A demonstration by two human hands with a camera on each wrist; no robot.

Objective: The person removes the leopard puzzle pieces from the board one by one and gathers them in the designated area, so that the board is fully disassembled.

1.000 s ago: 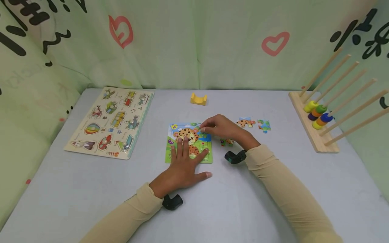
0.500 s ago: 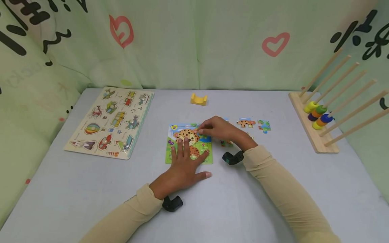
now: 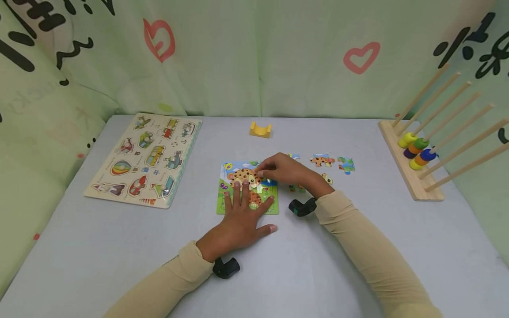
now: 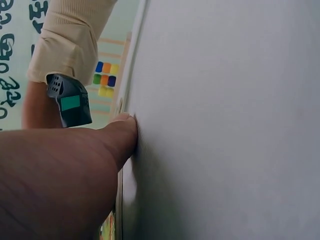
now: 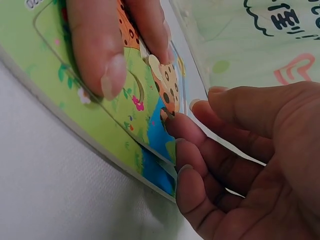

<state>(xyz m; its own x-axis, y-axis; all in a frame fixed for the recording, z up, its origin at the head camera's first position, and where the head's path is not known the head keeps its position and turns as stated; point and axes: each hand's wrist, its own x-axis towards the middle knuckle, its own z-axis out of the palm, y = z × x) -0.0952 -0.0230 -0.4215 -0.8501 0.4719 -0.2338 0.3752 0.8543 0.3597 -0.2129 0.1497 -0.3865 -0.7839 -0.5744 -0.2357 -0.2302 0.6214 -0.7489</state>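
Note:
The leopard jigsaw puzzle [image 3: 222, 194] lies flat in its green-bordered board on the table. My left hand [image 3: 238, 223] rests with spread, straight fingers on its lower part, fingertips on the leopard, thumb on the table beside it. Over the upper right corner, my right hand [image 3: 284, 170] has curled fingers at a spotted puzzle piece [image 5: 167, 85]. The right wrist view shows this piece tilted, one edge raised above the board, with a fingertip of the right hand at its lower corner. Two left fingers [image 5: 100, 55] press the board close by. The right hand partly hides the corner in the head view.
Several loose puzzle pieces [image 3: 322, 160] lie right of the board, some partly behind the right hand. A yellow curved block [image 3: 260, 130] sits at the back. At left lies a picture board [image 3: 145, 170]; at right stands a wooden peg rack [image 3: 413, 176] with coloured beads.
My right hand has shifted slightly left over the puzzle, and more of the loose pieces behind it show. The left hand stays on the board, its fingertips moving only a little.

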